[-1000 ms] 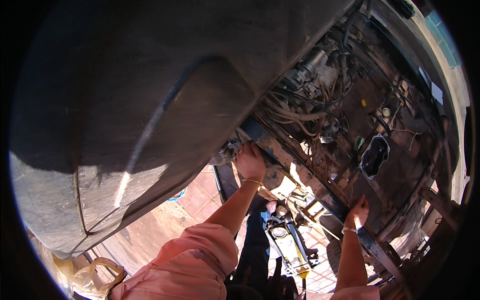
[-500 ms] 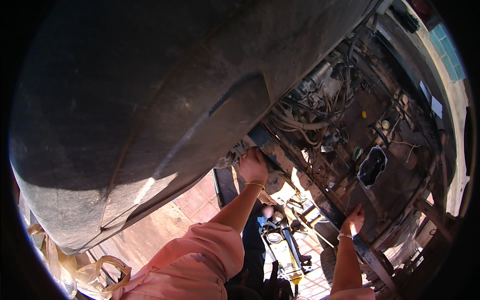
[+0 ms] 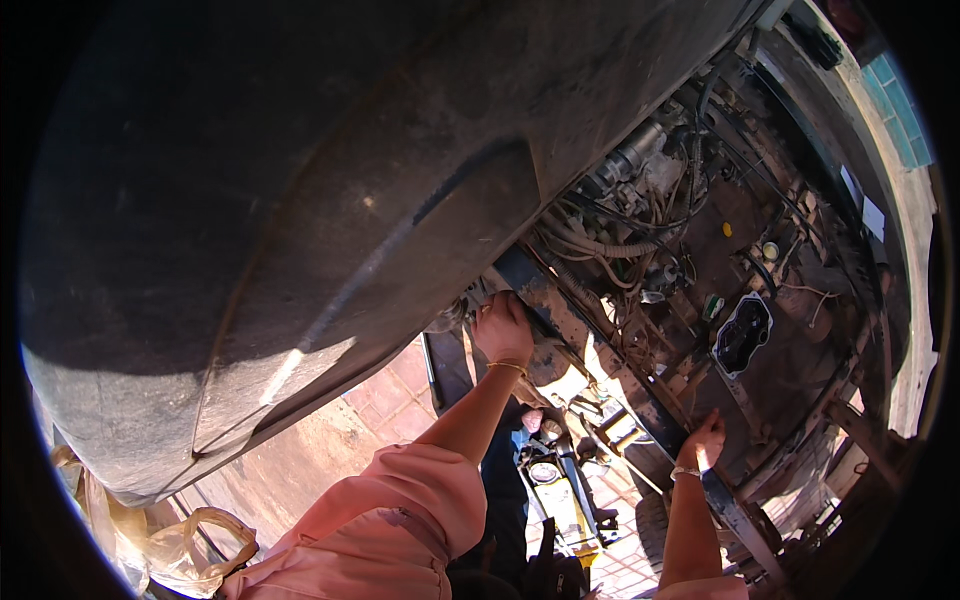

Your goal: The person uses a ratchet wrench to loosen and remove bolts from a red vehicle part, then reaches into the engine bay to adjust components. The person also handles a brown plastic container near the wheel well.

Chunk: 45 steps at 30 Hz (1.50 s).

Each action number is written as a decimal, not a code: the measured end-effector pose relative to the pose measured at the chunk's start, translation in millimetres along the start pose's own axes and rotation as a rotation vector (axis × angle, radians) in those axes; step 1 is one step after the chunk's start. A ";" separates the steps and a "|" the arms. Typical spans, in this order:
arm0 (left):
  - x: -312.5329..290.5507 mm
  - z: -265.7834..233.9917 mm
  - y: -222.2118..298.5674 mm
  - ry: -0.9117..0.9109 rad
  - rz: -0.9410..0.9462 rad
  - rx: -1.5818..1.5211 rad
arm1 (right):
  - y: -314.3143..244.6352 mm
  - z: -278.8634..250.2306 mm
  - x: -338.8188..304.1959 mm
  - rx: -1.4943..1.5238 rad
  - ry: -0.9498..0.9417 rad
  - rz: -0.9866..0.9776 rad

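My left hand point(image 3: 503, 328) reaches in beside the upper end of a rusty dark frame rail point(image 3: 640, 395), just under the edge of a large dark curved vehicle panel point(image 3: 330, 220). Its fingers are bent against metal parts there, and the fingertips are hidden. Farther down the same rail, to the right, my right hand point(image 3: 705, 442) is closed over the rail's edge with its fingers curled. I cannot see any tool in either hand.
Hoses and cables point(image 3: 620, 240) run around the engine parts at the upper right. A black pan-like part with a pale rim point(image 3: 743, 337) lies inside the frame. Below stands a floor jack point(image 3: 560, 500) on paving bricks. A plastic bag point(image 3: 185, 550) hangs at the lower left.
My left hand has shifted very slightly left, along with a slight shift of the whole view. My right hand stays on the rail.
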<state>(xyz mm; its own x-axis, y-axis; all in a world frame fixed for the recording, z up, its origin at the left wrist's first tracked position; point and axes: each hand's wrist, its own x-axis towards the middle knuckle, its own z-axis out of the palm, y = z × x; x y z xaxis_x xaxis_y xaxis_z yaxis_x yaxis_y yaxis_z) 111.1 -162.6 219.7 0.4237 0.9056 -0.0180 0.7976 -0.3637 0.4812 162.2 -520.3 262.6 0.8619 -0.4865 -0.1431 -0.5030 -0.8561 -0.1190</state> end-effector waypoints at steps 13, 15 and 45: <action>-0.1 1.6 -1.2 0.028 0.012 0.005 | 2.2 0.9 1.1 0.004 -0.014 -0.005; -0.3 1.5 -1.0 0.020 0.003 0.002 | 1.3 0.2 0.9 0.001 -0.014 0.001; 0.2 2.1 -1.4 0.038 0.030 0.019 | 6.7 6.8 2.6 0.052 0.037 -0.029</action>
<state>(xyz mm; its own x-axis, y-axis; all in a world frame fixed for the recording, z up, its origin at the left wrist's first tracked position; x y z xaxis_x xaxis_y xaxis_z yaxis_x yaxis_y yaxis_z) 110.9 -162.4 217.2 0.4313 0.9017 0.0297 0.7929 -0.3946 0.4643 160.6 -526.1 254.7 0.8775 -0.4685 -0.1027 -0.4795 -0.8601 -0.1739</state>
